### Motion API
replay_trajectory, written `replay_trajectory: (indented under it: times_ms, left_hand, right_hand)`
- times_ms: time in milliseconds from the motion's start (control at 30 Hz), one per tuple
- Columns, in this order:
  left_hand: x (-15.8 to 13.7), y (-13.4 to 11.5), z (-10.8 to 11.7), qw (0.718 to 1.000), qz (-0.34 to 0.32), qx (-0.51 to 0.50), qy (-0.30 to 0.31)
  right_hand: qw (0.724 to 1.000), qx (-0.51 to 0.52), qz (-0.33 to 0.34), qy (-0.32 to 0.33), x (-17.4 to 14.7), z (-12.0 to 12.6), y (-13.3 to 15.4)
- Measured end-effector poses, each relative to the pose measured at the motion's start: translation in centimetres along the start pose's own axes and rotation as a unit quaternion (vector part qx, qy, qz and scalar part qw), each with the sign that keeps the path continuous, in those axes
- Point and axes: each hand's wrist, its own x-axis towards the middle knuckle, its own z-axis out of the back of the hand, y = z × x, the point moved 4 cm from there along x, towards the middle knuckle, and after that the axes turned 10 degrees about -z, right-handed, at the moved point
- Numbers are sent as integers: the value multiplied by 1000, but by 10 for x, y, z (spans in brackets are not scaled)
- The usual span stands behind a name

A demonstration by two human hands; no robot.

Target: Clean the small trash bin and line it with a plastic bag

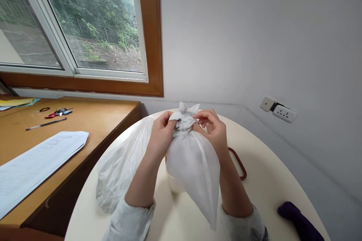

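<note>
A white translucent bag (195, 162) rises in front of me, its neck gathered into a twisted, bunched knot with loose ends sticking up. My left hand (163, 130) is closed on the left side of the bunched part, thumb pressed against it. From the right, my right hand (212, 128) pinches the same knot between thumb and fingers. The bag's lower corner hangs down towards me. Behind and beneath it, a cream-coloured container (174, 183) is mostly hidden. A clear plastic bag (121, 169) lies crumpled beside my left forearm.
The round cream table (266, 192) holds a brown handle-like loop (240, 163) and a dark purple cloth item (299, 220) at right. On the wooden desk (113, 111) lie papers (42, 162), a pen (46, 124) and keys (59, 112). A wall socket (285, 113) is at right.
</note>
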Motion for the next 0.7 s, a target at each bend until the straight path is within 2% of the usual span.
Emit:
replay_trajectory:
  times_ms: [167, 233, 367, 467, 600, 700]
  left_hand:
    - [0, -7, 1, 999, -23, 34, -7]
    - [0, -8, 0, 999, -28, 39, -11]
    - [-2, -7, 0, 999, -28, 21, -18]
    - [-2, -6, 1, 999, -36, -17, -24]
    - [-2, -5, 2, 999, -28, -21, -32]
    - [-2, -6, 1, 999, -43, -22, -11]
  right_hand:
    - [993, -55, 7, 109, -2, -7, 6]
    - [987, -92, 10, 132, -1, -8, 7]
    - [984, -132, 17, 117, -1, -6, 12]
    - [984, -145, -7, 104, -2, -5, 18]
    - [988, -118, -37, 95, -2, -2, 18]
    - [991, -84, -55, 87, -1, -1, 10]
